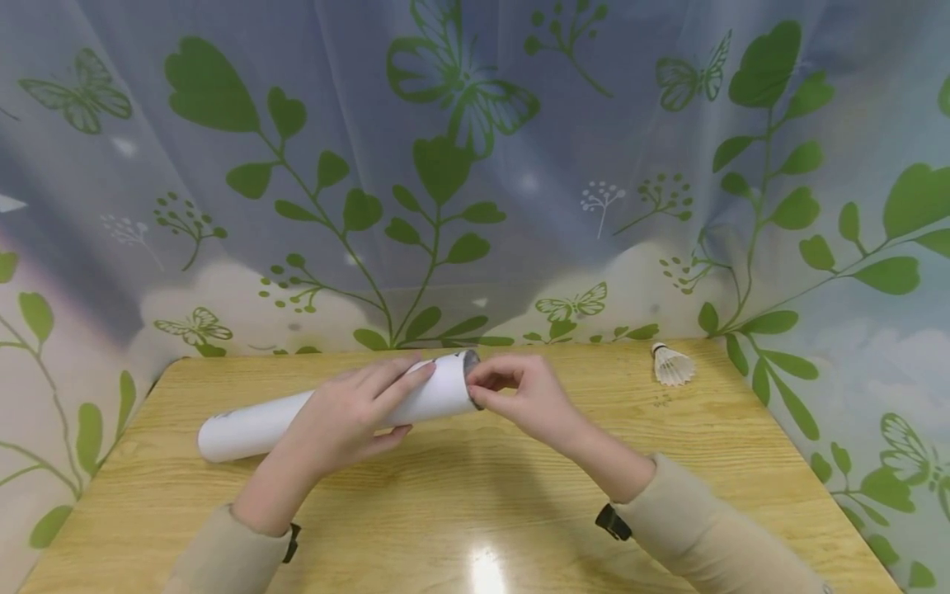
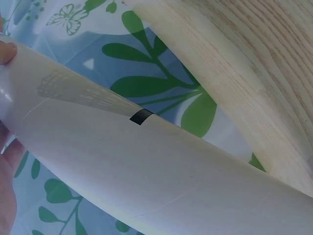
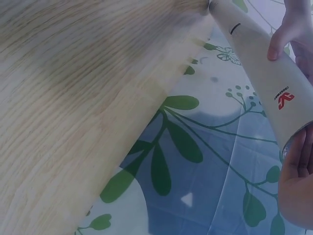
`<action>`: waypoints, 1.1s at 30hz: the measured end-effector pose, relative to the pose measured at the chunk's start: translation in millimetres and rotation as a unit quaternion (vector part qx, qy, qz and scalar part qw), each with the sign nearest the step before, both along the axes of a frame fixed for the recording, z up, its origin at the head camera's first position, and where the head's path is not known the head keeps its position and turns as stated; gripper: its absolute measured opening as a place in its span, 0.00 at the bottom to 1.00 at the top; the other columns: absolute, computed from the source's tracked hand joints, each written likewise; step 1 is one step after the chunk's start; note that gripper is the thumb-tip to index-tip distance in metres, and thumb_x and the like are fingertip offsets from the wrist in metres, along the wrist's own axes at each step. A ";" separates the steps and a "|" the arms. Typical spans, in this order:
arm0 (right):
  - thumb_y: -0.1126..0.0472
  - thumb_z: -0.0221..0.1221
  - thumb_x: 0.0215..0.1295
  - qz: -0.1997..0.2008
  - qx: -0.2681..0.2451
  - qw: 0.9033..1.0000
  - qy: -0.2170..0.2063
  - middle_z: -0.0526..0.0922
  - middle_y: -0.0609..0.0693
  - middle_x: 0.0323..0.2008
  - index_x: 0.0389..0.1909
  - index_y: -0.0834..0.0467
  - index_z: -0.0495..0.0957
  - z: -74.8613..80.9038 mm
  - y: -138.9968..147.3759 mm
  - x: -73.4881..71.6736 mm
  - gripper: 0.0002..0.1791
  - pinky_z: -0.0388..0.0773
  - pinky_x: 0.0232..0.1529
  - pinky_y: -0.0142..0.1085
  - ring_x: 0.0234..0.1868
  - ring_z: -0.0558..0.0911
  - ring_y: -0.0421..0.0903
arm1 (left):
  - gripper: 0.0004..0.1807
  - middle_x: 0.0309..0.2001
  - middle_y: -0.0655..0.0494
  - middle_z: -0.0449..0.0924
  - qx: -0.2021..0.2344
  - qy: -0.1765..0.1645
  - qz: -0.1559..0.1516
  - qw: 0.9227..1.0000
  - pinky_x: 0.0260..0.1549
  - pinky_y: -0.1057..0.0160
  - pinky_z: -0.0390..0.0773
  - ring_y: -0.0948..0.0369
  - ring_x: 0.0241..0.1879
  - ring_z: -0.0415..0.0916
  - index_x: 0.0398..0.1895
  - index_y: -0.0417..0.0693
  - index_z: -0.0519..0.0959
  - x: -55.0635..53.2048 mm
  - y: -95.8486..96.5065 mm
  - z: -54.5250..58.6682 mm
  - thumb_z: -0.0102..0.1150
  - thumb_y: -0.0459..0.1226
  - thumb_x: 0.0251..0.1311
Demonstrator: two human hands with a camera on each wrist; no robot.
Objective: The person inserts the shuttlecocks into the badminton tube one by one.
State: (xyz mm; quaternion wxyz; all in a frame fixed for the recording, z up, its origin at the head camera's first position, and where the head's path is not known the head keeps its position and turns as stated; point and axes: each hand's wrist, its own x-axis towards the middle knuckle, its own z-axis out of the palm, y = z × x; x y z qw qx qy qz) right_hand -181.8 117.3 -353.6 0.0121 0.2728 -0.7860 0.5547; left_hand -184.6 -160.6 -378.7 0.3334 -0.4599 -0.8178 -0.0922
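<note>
A white cardboard shuttlecock tube (image 1: 256, 425) lies slanted above the table, its open end to the right and slightly raised. My left hand (image 1: 345, 412) grips it around the middle, thumb below and fingers over the top. At the open mouth is my right hand (image 1: 538, 400), with bent fingertips reaching inside the rim. The tips are hidden there, so whether they pinch anything cannot be told. A red logo on the tube (image 3: 259, 63) shows in the right wrist view. In the left wrist view, the tube (image 2: 171, 161) bears a grey shuttlecock print and a small black mark.
A white feather shuttlecock (image 1: 673, 365) lies on its side at the table's back right. The wooden table (image 1: 445, 503) ends against a curtain (image 1: 475, 206) printed with green leaves and butterflies, which hangs behind and at both sides.
</note>
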 end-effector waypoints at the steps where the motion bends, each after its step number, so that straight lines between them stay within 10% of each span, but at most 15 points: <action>1: 0.73 0.67 0.66 0.000 0.001 1.000 0.000 0.91 0.63 0.40 0.41 0.68 0.89 -0.5 0.4 -0.1 0.05 0.89 0.42 0.33 0.36 0.85 0.36 | 0.48 0.59 0.43 0.85 -0.001 0.000 0.000 1.000 0.45 0.51 0.93 0.47 0.48 0.89 0.71 0.45 0.75 0.2 0.0 0.2 0.86 0.39 0.42; 12: 0.70 0.70 0.65 -0.009 0.019 1.000 0.014 0.92 0.59 0.40 0.41 0.64 0.90 2.2 17.8 -4.8 0.05 0.90 0.43 0.34 0.37 0.87 0.36 | 0.49 0.59 0.43 0.85 -0.004 -0.004 0.007 1.000 0.46 0.51 0.93 0.48 0.48 0.89 0.73 0.45 0.74 1.4 -1.2 0.5 0.86 0.41 0.42; 22: 0.69 0.71 0.66 -0.093 0.060 0.992 0.063 0.93 0.59 0.41 0.42 0.62 0.90 -5.1 69.0 -23.9 0.06 0.88 0.44 0.29 0.38 0.86 0.30 | 0.49 0.60 0.44 0.85 -0.001 0.003 0.001 1.000 0.46 0.50 0.92 0.47 0.49 0.89 0.73 0.45 0.74 0.2 -1.3 1.5 0.84 0.41 0.43; 33: 0.61 0.68 0.71 -0.226 0.070 0.972 0.011 0.93 0.45 0.41 0.50 0.66 0.88 -16.1 150.3 -42.6 0.13 0.84 0.41 0.19 0.37 0.85 0.24 | 0.48 0.61 0.44 0.84 -0.002 0.004 0.000 1.000 0.45 0.51 0.93 0.48 0.48 0.89 0.72 0.45 0.74 0.4 -1.2 1.8 0.84 0.41 0.43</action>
